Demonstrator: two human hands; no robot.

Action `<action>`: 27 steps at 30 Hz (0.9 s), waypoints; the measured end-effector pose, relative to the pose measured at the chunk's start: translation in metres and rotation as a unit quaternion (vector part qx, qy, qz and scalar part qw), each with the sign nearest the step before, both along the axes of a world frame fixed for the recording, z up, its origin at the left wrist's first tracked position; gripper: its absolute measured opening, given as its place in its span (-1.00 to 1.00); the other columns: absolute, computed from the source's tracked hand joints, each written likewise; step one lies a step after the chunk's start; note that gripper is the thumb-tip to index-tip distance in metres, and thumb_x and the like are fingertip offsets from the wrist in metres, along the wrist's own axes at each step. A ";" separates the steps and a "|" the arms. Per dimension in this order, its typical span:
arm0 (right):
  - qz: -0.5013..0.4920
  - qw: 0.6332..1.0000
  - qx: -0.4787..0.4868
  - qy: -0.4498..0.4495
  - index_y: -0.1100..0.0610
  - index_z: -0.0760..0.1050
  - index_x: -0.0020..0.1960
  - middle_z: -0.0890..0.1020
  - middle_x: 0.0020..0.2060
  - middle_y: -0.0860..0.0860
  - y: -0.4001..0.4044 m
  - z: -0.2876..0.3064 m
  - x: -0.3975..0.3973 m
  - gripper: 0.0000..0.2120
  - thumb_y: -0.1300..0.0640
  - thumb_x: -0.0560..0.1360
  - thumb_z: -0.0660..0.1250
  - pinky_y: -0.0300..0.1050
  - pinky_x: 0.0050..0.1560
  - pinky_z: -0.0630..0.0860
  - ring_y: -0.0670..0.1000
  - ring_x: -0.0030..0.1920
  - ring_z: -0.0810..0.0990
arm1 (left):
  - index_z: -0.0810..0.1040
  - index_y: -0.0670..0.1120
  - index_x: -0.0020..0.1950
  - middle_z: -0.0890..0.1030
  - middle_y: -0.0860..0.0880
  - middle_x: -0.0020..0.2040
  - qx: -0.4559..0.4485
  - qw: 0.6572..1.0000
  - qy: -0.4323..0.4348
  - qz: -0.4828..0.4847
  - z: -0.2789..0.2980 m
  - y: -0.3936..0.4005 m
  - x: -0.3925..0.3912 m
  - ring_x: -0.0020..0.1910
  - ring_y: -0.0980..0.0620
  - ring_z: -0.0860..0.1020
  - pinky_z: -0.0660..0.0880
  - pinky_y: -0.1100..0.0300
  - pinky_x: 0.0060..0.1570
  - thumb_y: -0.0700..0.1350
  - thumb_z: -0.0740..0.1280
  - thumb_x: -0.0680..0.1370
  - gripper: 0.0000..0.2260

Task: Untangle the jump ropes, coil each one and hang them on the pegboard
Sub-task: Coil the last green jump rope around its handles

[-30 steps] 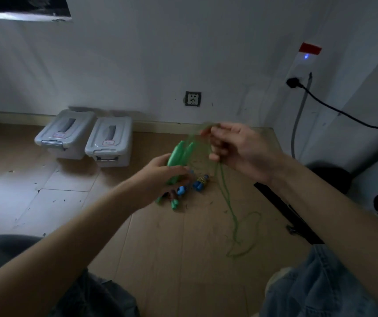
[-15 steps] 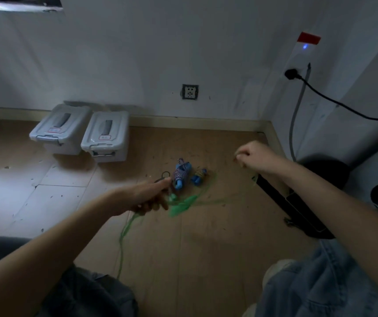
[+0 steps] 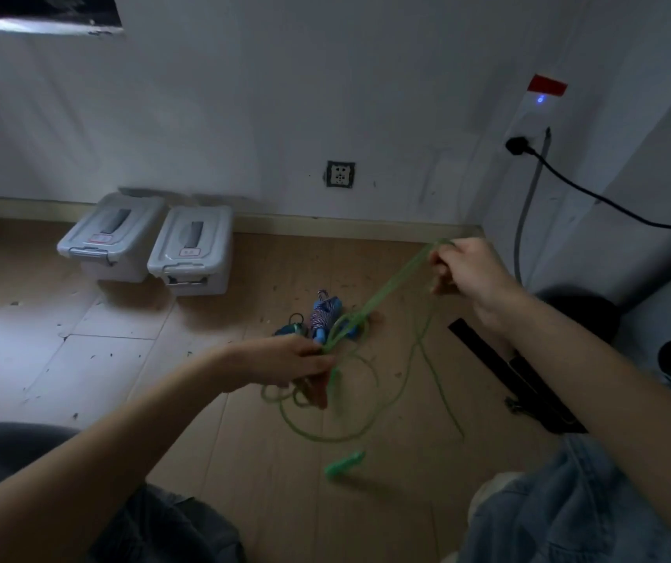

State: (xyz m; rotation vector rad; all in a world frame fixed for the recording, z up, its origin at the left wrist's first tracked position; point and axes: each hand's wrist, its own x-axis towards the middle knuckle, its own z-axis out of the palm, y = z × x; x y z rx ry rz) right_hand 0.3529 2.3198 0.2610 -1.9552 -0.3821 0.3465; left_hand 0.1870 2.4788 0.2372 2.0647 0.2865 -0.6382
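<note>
Your arms have swung since half a second ago: your right hand (image 3: 468, 270) has lifted up and out toward the corner, and your left hand (image 3: 285, 363) has stayed low over the floor (image 3: 82, 359). Between them the green rope (image 3: 386, 294) is now drawn out as a doubled, taut-looking run, where a moment ago it sagged low between your hands.

Your right hand pinches the far bend of that run, fingers curled around it. Your left hand grips the near end of the strands, closed around them; whether it also holds a handle I cannot tell, as the blur hides it.

The rest of the green rope trails in loose loops on the floor below your left hand, ending in a green handle (image 3: 344, 465) lying free near your knee. That suggests you are measuring out the first lap of a coil, with most of the length not yet gathered.

The blue rope (image 3: 325, 314) lies bundled on the floor just beyond your left hand, untouched. No pegboard is in view.
</note>
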 end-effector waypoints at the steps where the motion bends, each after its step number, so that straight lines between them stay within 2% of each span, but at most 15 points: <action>1: 0.017 0.997 -0.060 -0.033 0.16 0.46 -0.29 0.46 -0.40 0.07 -0.003 -0.001 0.007 -0.69 0.20 0.60 0.12 -0.09 -0.23 0.46 0.03 -0.38 0.47 | 0.47 -0.15 -0.03 0.52 -0.10 -0.12 -0.002 1.000 0.012 -0.002 -0.002 -0.001 -0.002 -0.17 0.03 0.48 0.41 0.23 -0.08 -0.09 0.11 0.62 -0.79; 2: 0.077 0.981 -0.170 -0.060 0.18 0.51 -0.20 0.55 -0.29 0.12 -0.007 -0.003 0.009 -0.76 0.16 0.59 0.18 -0.07 -0.14 0.49 0.07 -0.26 0.55 | 0.47 -0.15 -0.05 0.54 -0.09 -0.16 -0.023 1.000 0.010 0.009 -0.002 -0.001 -0.002 -0.20 0.03 0.51 0.44 0.24 -0.11 -0.09 0.11 0.62 -0.80; 3: 0.149 0.946 -0.279 -0.074 0.21 0.53 -0.02 0.59 -0.08 0.15 -0.010 -0.006 0.009 -0.82 0.10 0.55 0.25 -0.04 0.04 0.50 0.12 -0.04 0.58 | 0.47 -0.16 -0.07 0.55 -0.08 -0.23 -0.051 0.998 -0.001 0.028 0.000 -0.001 -0.001 -0.27 0.04 0.53 0.47 0.27 -0.18 -0.11 0.12 0.62 -0.80; 4: 0.211 0.901 -0.368 -0.091 0.19 0.44 0.23 0.53 0.17 0.15 -0.012 -0.008 0.003 -0.63 0.04 0.50 0.33 -0.02 0.22 0.43 0.13 0.19 0.50 | 0.47 -0.18 -0.08 0.53 -0.07 -0.30 -0.071 0.996 -0.012 0.044 0.002 0.000 0.000 -0.35 0.07 0.54 0.50 0.31 -0.27 -0.13 0.13 0.61 -0.81; 5: 0.259 0.873 -0.405 -0.084 0.13 0.26 0.41 0.38 0.36 0.10 -0.013 -0.012 -0.003 -0.39 -0.01 0.44 0.38 -0.05 0.33 0.32 0.11 0.35 0.36 | 0.48 -0.19 -0.08 0.52 -0.05 -0.32 -0.079 0.996 -0.020 0.048 0.004 0.002 0.002 -0.39 0.09 0.53 0.51 0.32 -0.32 -0.14 0.14 0.61 -0.82; 6: 0.296 0.877 -0.375 -0.058 0.04 0.11 0.48 0.24 0.45 0.04 -0.011 -0.012 -0.011 -0.24 -0.03 0.41 0.41 -0.12 0.34 0.24 0.04 0.41 0.25 | 0.49 -0.19 -0.07 0.52 -0.05 -0.33 -0.078 0.996 -0.023 0.037 0.005 0.004 0.003 -0.40 0.10 0.53 0.51 0.32 -0.33 -0.15 0.16 0.60 -0.83; 8: 0.363 0.895 -0.259 -0.003 -0.09 0.11 0.47 0.22 0.44 -0.08 -0.005 -0.010 -0.028 -0.26 -0.03 0.41 0.41 -0.31 0.23 0.22 -0.13 0.36 0.24 | 0.53 -0.17 -0.05 0.52 -0.03 -0.31 -0.076 0.997 -0.028 -0.006 0.009 0.003 0.004 -0.36 0.12 0.52 0.51 0.32 -0.29 -0.17 0.20 0.58 -0.86; 11: 0.425 0.883 -0.198 0.018 0.01 0.51 0.15 0.55 0.07 -0.10 0.003 -0.011 -0.040 -0.77 0.06 0.50 0.32 -0.37 -0.02 0.42 -0.16 0.06 0.52 | 0.57 -0.07 -0.03 0.57 0.00 -0.26 -0.089 0.995 -0.041 -0.030 0.012 0.004 0.003 -0.31 0.16 0.57 0.52 0.33 -0.25 -0.18 0.24 0.55 -0.89; 13: 0.391 0.906 -0.157 0.033 0.09 0.57 -0.07 0.62 -0.16 -0.03 0.003 -0.007 -0.039 -0.90 0.12 0.52 0.28 -0.31 -0.15 0.51 -0.11 -0.14 0.59 | 0.57 -0.10 0.03 0.60 -0.06 -0.19 -0.100 0.993 -0.054 0.021 0.014 0.011 0.002 -0.29 0.10 0.60 0.55 0.30 -0.24 -0.18 0.26 0.54 -0.87; 15: 0.360 0.922 -0.123 0.077 0.16 0.56 -0.10 0.61 -0.23 0.01 0.000 -0.003 -0.032 -0.87 0.15 0.54 0.26 -0.27 -0.18 0.54 -0.08 -0.21 0.58 | 0.57 -0.13 0.05 0.61 -0.11 -0.16 -0.104 0.987 -0.082 0.087 0.016 0.020 0.002 -0.32 0.07 0.60 0.55 0.28 -0.28 -0.17 0.25 0.54 -0.85; 18: 0.309 0.940 -0.104 0.099 0.23 0.50 -0.07 0.55 -0.25 0.06 -0.005 -0.001 -0.027 -0.85 0.19 0.57 0.21 -0.28 -0.22 0.55 -0.04 -0.25 0.55 | 0.60 -0.12 -0.04 0.65 -0.05 -0.26 -0.100 0.973 -0.132 0.160 0.021 0.031 0.003 -0.41 0.11 0.58 0.55 0.31 -0.33 -0.13 0.27 0.52 -0.87; 21: 0.262 0.960 -0.099 0.029 0.23 0.54 -0.06 0.59 -0.20 0.11 -0.004 -0.003 -0.026 -0.88 0.21 0.55 0.25 -0.30 -0.23 0.55 0.00 -0.20 0.59 | 0.60 -0.10 -0.15 0.62 -0.03 -0.40 -0.097 0.949 -0.162 0.254 0.023 0.035 0.004 -0.48 0.13 0.54 0.52 0.36 -0.41 -0.08 0.29 0.50 -0.85; 24: 0.144 0.984 -0.064 -0.083 0.24 0.56 -0.12 0.60 -0.26 0.08 -0.003 -0.003 -0.019 -0.88 0.27 0.53 0.26 -0.30 -0.25 0.52 0.00 -0.25 0.58 | 0.56 -0.07 -0.20 0.58 -0.06 -0.33 -0.055 0.916 -0.187 0.349 0.021 0.038 0.005 -0.42 0.09 0.52 0.49 0.39 -0.48 -0.08 0.27 0.53 -0.84; 25: 0.076 0.995 -0.026 -0.065 0.23 0.52 -0.17 0.58 -0.28 0.08 -0.004 -0.005 -0.014 -0.85 0.29 0.54 0.23 -0.24 -0.23 0.52 0.00 -0.28 0.57 | 0.54 -0.07 -0.21 0.56 -0.07 -0.31 -0.044 0.903 -0.197 0.379 0.020 0.041 0.004 -0.38 0.07 0.51 0.48 0.38 -0.48 -0.08 0.25 0.55 -0.83; 27: -0.032 0.990 0.106 0.081 0.20 0.43 -0.23 0.55 -0.30 0.10 -0.008 -0.004 -0.005 -0.81 0.29 0.55 0.16 -0.12 -0.18 0.54 0.03 -0.27 0.56 | 0.51 -0.08 -0.20 0.52 -0.07 -0.29 -0.049 0.879 -0.208 0.426 0.019 0.049 0.003 -0.33 0.05 0.49 0.48 0.30 -0.38 -0.09 0.20 0.58 -0.80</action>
